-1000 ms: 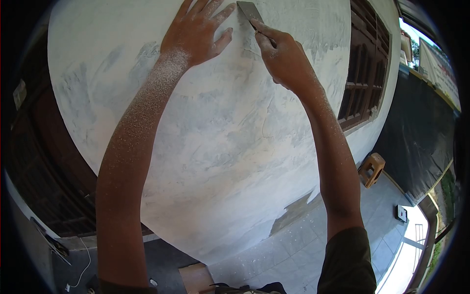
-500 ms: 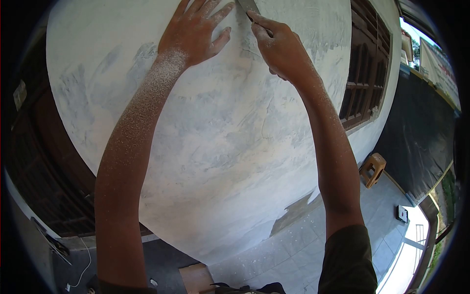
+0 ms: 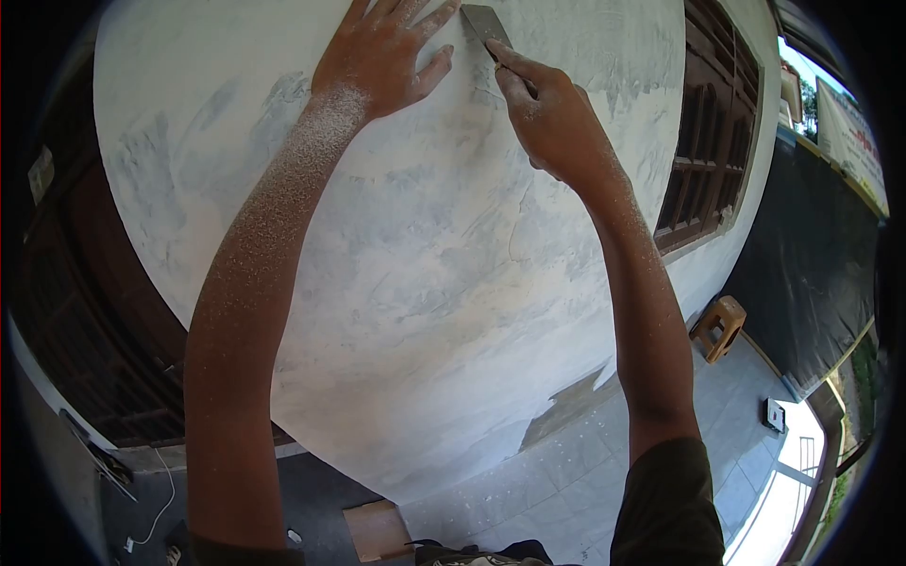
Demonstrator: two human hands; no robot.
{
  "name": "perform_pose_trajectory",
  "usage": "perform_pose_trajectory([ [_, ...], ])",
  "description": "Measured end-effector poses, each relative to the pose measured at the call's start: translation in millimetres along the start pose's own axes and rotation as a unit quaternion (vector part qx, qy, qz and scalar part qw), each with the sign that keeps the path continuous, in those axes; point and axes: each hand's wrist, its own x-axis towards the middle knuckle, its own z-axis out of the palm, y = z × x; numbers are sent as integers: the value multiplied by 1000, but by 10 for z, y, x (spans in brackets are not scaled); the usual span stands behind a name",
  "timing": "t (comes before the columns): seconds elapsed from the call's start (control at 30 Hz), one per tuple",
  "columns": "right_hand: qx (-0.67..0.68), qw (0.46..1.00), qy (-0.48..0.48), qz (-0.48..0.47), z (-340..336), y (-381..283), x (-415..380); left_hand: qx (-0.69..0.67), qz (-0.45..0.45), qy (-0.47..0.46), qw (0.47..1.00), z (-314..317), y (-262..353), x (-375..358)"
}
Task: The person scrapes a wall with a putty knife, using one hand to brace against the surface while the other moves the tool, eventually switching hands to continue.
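Left of the window (image 3: pixel 713 132), the right hand (image 3: pixel 555 115) was clamped around a scraper (image 3: pixel 486 26), whose handle was mostly hidden in the fist. The blade lay over the patchy wall (image 3: pixel 425 226), though whether its edge touched was hard to tell. Farther left of the window, the left hand (image 3: pixel 382 57) had its dusty fingers spread apart, some tips cut off at the top; its palm was hidden, so contact with the wall was uncertain. Below the window stood a stool (image 3: pixel 719 328).

Saw pale tiled floor (image 3: pixel 557 486), white-specked, carrying brown stool (image 3: pixel 726 309), small black-and-white item (image 3: pixel 774 415); brown sheet (image 3: pixel 377 530) at dark floor's (image 3: pixel 316 491) edge.
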Motion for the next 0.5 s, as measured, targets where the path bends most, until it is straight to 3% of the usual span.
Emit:
perform_pose_trajectory([
  [0.43, 40, 998, -12, 51, -3, -122, 73, -21, -5, -5, 1000, -36, -12, 12],
  [0.5, 36, 999, 37, -10, 36, -114, 204, -10, 2, 2, 1000, -1, -13, 12],
])
